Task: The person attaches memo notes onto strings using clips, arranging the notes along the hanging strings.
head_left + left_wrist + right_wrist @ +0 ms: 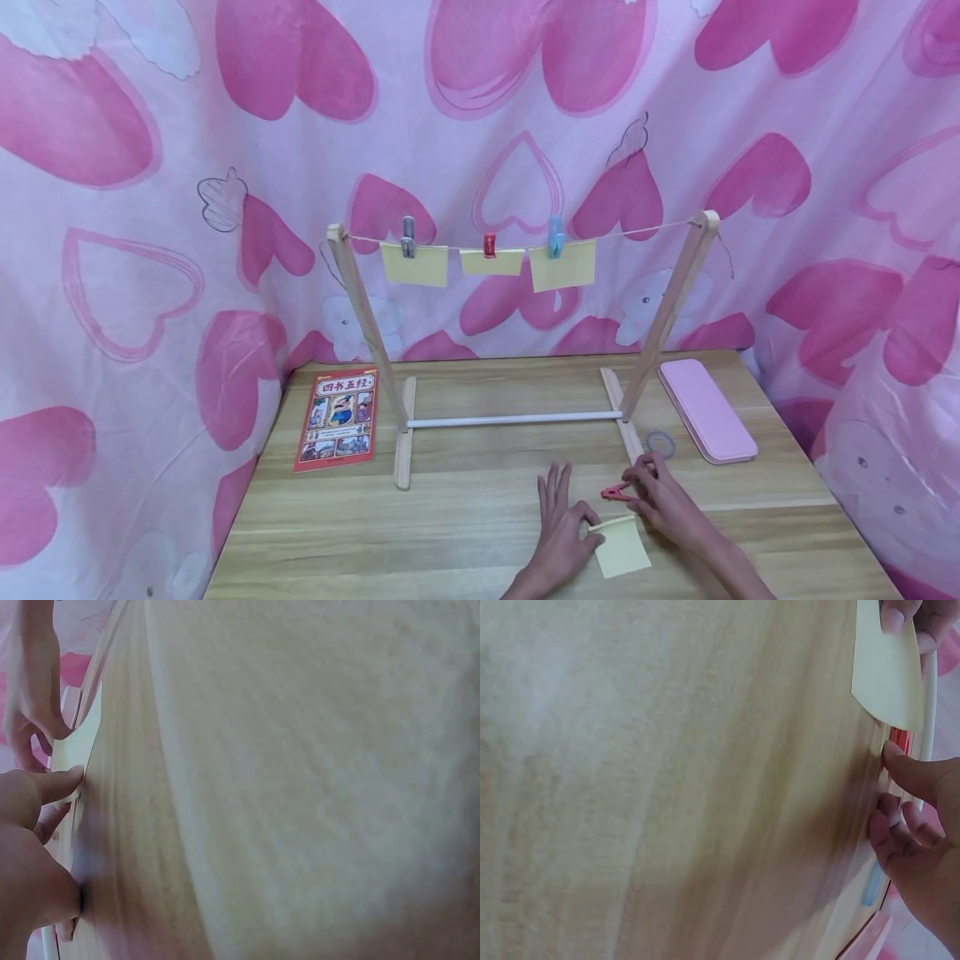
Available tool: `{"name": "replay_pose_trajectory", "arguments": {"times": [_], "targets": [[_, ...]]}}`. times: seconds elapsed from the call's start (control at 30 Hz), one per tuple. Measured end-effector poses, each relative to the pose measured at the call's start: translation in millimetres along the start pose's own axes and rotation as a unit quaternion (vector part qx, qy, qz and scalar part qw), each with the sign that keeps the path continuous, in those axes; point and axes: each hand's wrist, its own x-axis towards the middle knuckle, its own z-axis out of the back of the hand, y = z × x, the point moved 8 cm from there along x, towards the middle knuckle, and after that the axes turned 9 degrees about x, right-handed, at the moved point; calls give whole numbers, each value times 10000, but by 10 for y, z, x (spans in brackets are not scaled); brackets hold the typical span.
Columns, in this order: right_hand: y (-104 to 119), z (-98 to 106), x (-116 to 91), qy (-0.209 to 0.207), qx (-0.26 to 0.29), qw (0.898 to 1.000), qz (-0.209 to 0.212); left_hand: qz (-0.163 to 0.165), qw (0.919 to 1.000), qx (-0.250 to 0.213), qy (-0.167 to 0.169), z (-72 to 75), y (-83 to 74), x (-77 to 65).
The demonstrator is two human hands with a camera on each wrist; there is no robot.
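My left hand [558, 537] pinches a pale yellow paper note [624, 550] between thumb and index finger at its upper left edge. That top edge is folded over; the other left fingers are stretched out. Just to the right, my right hand [663, 504] grips a red clothespin [617, 492] by its handle end, beyond the note's folded edge. In the right wrist view the red clothespin [900, 739] is mostly hidden behind the thumb and the note [889, 671]. The left wrist view shows the left thumb on the note [79, 746].
A wooden stand [667, 317] carries a string with yellow notes [415, 265] clipped by a grey clothespin [408, 237], a red one [490, 244] and a blue one [556, 237]. A book [337, 421] lies left, a pink case [708, 412] and a tape roll [661, 444] right.
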Motion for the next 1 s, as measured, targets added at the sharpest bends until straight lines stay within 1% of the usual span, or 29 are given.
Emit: {"name": "replay_pose_trajectory", "arguments": {"times": [0.07, 0.13, 0.17, 0.23, 0.3, 0.43, 0.47, 0.5, 0.63, 0.67, 0.7, 0.77, 0.83, 0.87, 0.93, 1.0], "targets": [[-11, 7, -6, -49, 102, 9999, -106, -50, 9992, -315, -225, 16, 16, 6], [-3, 26, -11, -121, 263, 9995, -141, -21, 9960, -791, -411, 39, 41, 15], [0, 32, -16, -152, 349, 9992, -118, 30, 9932, -1068, -470, 51, 58, 22], [8, 42, -31, -226, 501, 9985, -29, 234, 9851, -1631, -482, 69, 100, 34], [4, 42, -54, -288, 584, 9979, 54, 524, 9743, -2159, -374, 79, 141, 46], [-21, 36, -91, -380, 726, 9966, 49, 1147, 9522, -2828, -82, 80, 208, 44], [-21, 38, -96, -393, 789, 9961, 13, 1308, 9448, -3004, -1, 72, 223, 37], [-20, 41, -98, -407, 860, 9955, -36, 1401, 9399, -3114, 28, 71, 231, 31], [-42, 73, -105, -490, 1158, 9917, -278, 1747, 9128, -3691, 87, 42, 257, 11], [-51, 81, -108, -526, 1220, 9905, -360, 1793, 9086, -3771, 66, 41, 263, 7], [-65, 89, -110, -566, 1328, 9883, -491, 1842, 9048, -3840, 51, 38, 268, 3], [-93, 105, -122, -633, 1615, 9816, -798, 1908, 9018, -3878, 9, 45, 275, -1], [-128, 113, -140, -648, 1975, 9711, -1173, 1948, 8988, -3927, -35, 59, 277, 0], [-143, 119, -147, -646, 2140, 9650, -1371, 1971, 8953, -3993, -48, 63, 276, 3], [-165, 139, -157, -641, 2412, 9528, -1728, 2026, 8858, -4175, -89, 73, 277, 9], [-180, 165, -154, -620, 2574, 9436, -1985, 2131, 8726, -4393, -128, 77, 285, 13]]}}
